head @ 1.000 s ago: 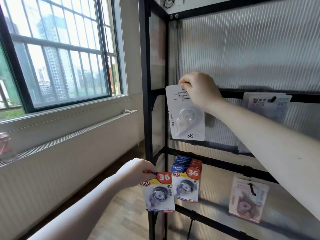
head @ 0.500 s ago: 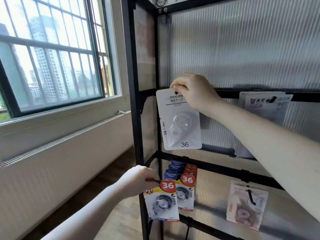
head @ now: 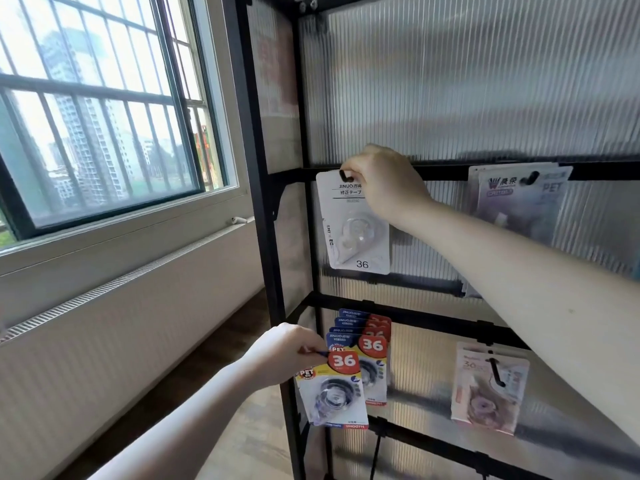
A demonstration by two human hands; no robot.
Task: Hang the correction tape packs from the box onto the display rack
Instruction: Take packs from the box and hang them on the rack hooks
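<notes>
Where a window [head: 100,109] flanks it, black display rack [head: 266,237] with ribbed panels; stack of colourful packs [head: 372,344] hung low beside a pink pack [head: 488,386]; right hand [head: 388,185], fingers pinching white correction tape pack [head: 353,223] at upper hook [head: 343,174]; left hand [head: 287,351] gripping yellow-red pack [head: 332,389] near the stack.

The right hand [head: 388,185] now sits higher against the upper black crossbar [head: 485,169] of the display rack; the white pack [head: 356,226] it pinches has risen with it. The pack's hang hole, a second ago below the bar and clear of any hook, now shows a dark hook tip [head: 344,174] through it. The left hand [head: 287,351] and its yellow-and-red pack [head: 334,389] have shifted right, overlapping the hung blue-and-red packs [head: 367,341] in the lower centre of the frame.
</notes>
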